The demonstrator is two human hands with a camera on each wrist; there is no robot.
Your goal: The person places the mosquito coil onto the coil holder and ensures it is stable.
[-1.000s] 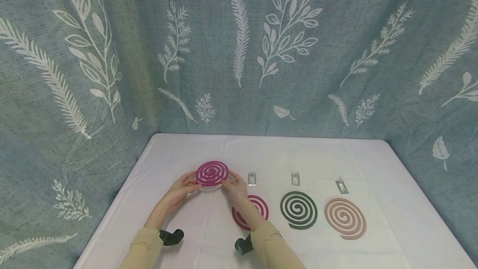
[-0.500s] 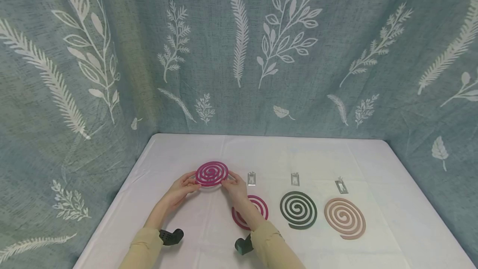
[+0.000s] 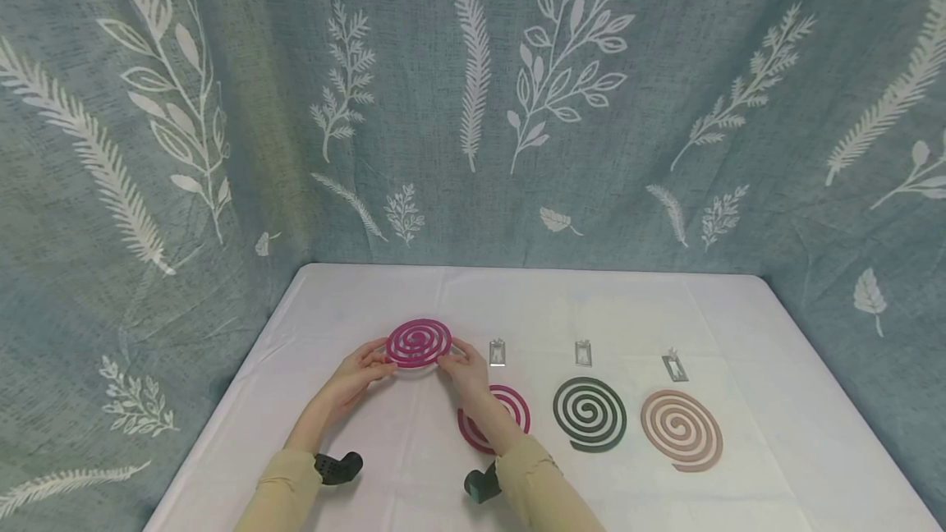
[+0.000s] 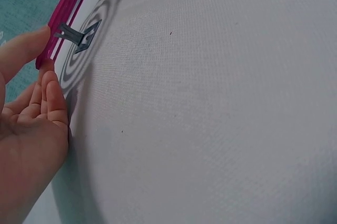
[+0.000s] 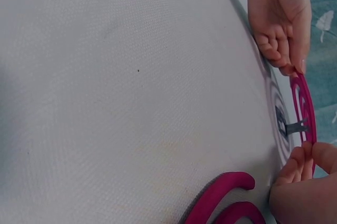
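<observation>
A magenta mosquito coil (image 3: 418, 341) is held level above the white cloth, at the left of the head view. My left hand (image 3: 355, 378) pinches its left edge between thumb and fingers. At the opposite edge, my right hand (image 3: 470, 376) pinches the rim the same way. Both wrist views show a small metal coil stand (image 4: 71, 34) under the coil's middle, its flat base on the cloth and its upright prong reaching up to the spiral. A second magenta coil (image 3: 528, 413) lies flat below my right forearm, partly hidden by it.
Right of my hands lie a dark green coil (image 3: 588, 410) and a tan coil (image 3: 677, 425). Behind the coils, three flat metal stands (image 3: 498, 342) lie in a row. Dark wrist-worn devices (image 3: 338, 469) jut from both sleeves. A leaf-patterned curtain (image 3: 443, 105) closes off the table's back and sides.
</observation>
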